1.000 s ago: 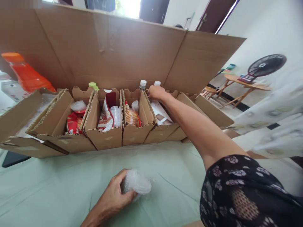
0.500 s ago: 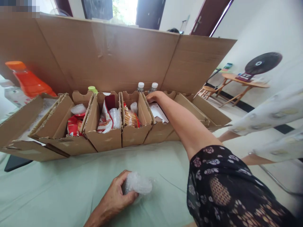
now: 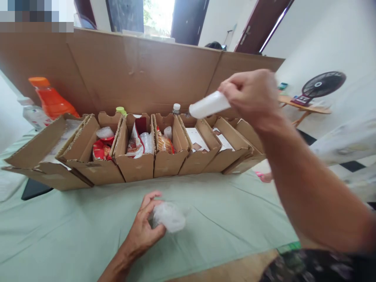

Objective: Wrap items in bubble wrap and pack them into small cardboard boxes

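My left hand [image 3: 148, 221] is low over the green cloth, thumb and fingers gripping a bundle of clear bubble wrap [image 3: 170, 216]; whatever the wrap covers cannot be made out. Raised above the right-hand boxes, my right hand [image 3: 249, 94] is closed round a smooth white cylinder [image 3: 209, 105], tilted with one end toward the left. Motion blurs it, and its kind is unclear. Below it are a cardboard box [image 3: 202, 156] with a white holed piece [image 3: 196, 139] inside, and another box with a similar white piece [image 3: 223, 140].
Boxes to the left hold a red food packet [image 3: 101, 150], a red-and-white pouch [image 3: 135, 141] and a packet of brown sticks [image 3: 164, 143]. Behind stand a cardboard screen [image 3: 152, 74], an orange bottle [image 3: 55, 100] and a white-capped bottle [image 3: 176, 108]. A fan [image 3: 323, 84] is at the right.
My right hand has come up out of the box area and now holds the white cylinder. One of two white-capped bottles no longer shows. My left hand keeps the bubble wrap, its fingers slightly looser.
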The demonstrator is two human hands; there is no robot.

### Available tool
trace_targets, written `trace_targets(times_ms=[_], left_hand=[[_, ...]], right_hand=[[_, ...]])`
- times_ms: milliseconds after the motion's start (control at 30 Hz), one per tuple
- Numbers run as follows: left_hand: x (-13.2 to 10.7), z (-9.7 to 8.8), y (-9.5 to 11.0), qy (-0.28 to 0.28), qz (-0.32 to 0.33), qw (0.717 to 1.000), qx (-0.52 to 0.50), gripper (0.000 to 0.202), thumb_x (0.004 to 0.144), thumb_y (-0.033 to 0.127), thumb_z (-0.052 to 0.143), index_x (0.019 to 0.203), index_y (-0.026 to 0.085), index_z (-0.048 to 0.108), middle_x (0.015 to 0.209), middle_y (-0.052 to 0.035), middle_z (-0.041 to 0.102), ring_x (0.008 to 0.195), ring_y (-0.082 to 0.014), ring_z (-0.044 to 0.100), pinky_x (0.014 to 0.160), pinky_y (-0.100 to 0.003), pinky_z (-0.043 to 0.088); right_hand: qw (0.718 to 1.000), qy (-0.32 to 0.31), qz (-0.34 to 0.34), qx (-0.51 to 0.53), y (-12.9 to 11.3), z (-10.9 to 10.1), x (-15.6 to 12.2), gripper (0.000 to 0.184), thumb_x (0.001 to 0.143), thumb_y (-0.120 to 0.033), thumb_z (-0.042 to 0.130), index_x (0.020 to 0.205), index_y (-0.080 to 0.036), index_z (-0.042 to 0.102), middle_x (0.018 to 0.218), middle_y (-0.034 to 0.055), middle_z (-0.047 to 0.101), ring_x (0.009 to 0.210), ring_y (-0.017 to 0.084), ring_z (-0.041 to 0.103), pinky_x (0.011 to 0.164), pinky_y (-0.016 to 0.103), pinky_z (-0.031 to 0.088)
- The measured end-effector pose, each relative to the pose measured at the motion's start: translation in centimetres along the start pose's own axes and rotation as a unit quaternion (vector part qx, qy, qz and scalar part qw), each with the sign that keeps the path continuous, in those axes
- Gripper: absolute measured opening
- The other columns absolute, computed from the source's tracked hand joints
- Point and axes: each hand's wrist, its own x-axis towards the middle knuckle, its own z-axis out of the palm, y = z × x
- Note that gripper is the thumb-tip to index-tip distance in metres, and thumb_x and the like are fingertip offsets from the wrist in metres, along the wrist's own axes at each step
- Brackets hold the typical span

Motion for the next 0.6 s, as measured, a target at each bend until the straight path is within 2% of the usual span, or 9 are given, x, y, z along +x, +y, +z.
trace_targets(times_ms=[100,167,233,267,300,400,467,533,600], left_hand=[[-2.4,-0.9,2.3,0.032,0.096,0.995,0.019,0.024,0.073,0.028,0.079,0.096,0.022,0.076,0.173,-0.0094,0.022,0.139,-0.0379,0.051,0.102,-0.043,0.052],[-3.9,-1.4,3.4,-0.006,0.119,0.993,0.016,0.025,0.071,0.03,0.084,0.095,0.024,0.077,0.172,-0.0084,0.024,0.131,-0.0367,0.058,0.097,-0.041,0.055],[-4.6,-1.7,3.7,-0.042,0.109,0.993,-0.002,0.022,0.071,0.025,0.082,0.093,0.024,0.076,0.159,-0.0118,0.045,0.114,-0.0306,0.067,0.087,-0.035,0.057],[-4.7,-1.8,3.4,-0.05,0.091,0.994,-0.015,0.02,0.072,0.022,0.079,0.091,0.023,0.074,0.146,-0.0124,0.057,0.105,-0.0269,0.069,0.081,-0.031,0.056],[-4.7,-1.9,2.8,-0.046,0.067,0.996,-0.029,0.02,0.071,0.018,0.075,0.09,0.022,0.072,0.131,-0.0112,0.065,0.097,-0.0236,0.07,0.075,-0.027,0.055],[-4.2,-2.0,0.2,-0.002,-0.018,0.998,-0.059,0.048,0.071,0.015,0.066,0.118,0.023,0.066,0.113,-0.0068,0.069,0.09,-0.0194,0.069,0.072,-0.024,0.052],[-3.8,-1.9,-1.6,0.007,-0.056,0.996,-0.075,0.084,0.075,0.019,0.065,0.155,0.025,0.039,0.124,-0.0084,0.067,0.094,-0.0193,0.069,0.077,-0.026,0.053],[-3.4,-1.6,-3.0,-0.001,-0.084,0.993,-0.086,0.104,0.078,0.024,0.064,0.166,0.024,0.009,0.132,-0.0115,0.064,0.097,-0.0194,0.07,0.08,-0.028,0.054],[-2.9,-1.4,-3.7,0.0,-0.107,0.992,-0.068,0.104,0.077,0.027,0.066,0.166,0.02,0.013,0.135,-0.0136,0.062,0.099,-0.0206,0.069,0.083,-0.03,0.054]], right_hand=[[0.984,0.003,-0.148,0.102,-0.6,-2.9,-8.3,0.027,0.094,-0.03,0.055,0.075,-0.025,0.074,0.077,0.0073,0.075,0.073,0.025,0.069,0.075,0.043,0.05],[0.927,-0.165,-0.277,0.19,-2.2,-2.8,-12.4,0.026,0.094,-0.03,0.056,0.073,-0.03,0.072,0.077,0.0018,0.076,0.073,0.022,0.069,0.079,0.042,0.051],[0.842,-0.317,-0.343,0.269,-4.0,-1.7,-13.4,0.024,0.096,-0.03,0.054,0.087,-0.035,0.077,0.088,-0.0025,0.08,0.081,0.019,0.072,0.081,0.036,0.052],[0.825,-0.351,-0.337,0.287,-4.8,-0.8,-12.5,0.025,0.097,-0.03,0.053,0.097,-0.036,0.078,0.095,-0.0031,0.08,0.086,0.018,0.073,0.082,0.033,0.053],[0.837,-0.353,-0.313,0.278,-5.5,0.3,-10.8,0.027,0.097,-0.029,0.052,0.106,-0.034,0.078,0.103,-0.0021,0.081,0.092,0.017,0.073,0.084,0.031,0.052],[0.94,-0.247,-0.223,0.074,-7.1,4.7,-3.4,0.03,0.095,-0.02,0.053,0.11,-0.023,0.079,0.11,0.0083,0.08,0.106,0.026,0.072,0.093,0.037,0.048],[0.933,-0.251,-0.241,-0.09,-8.3,8.5,0.8,0.03,0.091,-0.014,0.057,0.11,-0.019,0.08,0.116,0.0157,0.079,0.118,0.034,0.069,0.098,0.043,0.045],[0.911,-0.271,-0.274,-0.148,-9.6,12.3,3.0,0.031,0.09,-0.011,0.058,0.112,-0.016,0.079,0.119,0.0191,0.078,0.123,0.034,0.067,0.102,0.044,0.043],[0.899,-0.291,-0.293,-0.148,-10.9,15.0,3.6,0.029,0.09,-0.012,0.059,0.11,-0.015,0.079,0.116,0.0183,0.079,0.121,0.031,0.069,0.103,0.043,0.043]])
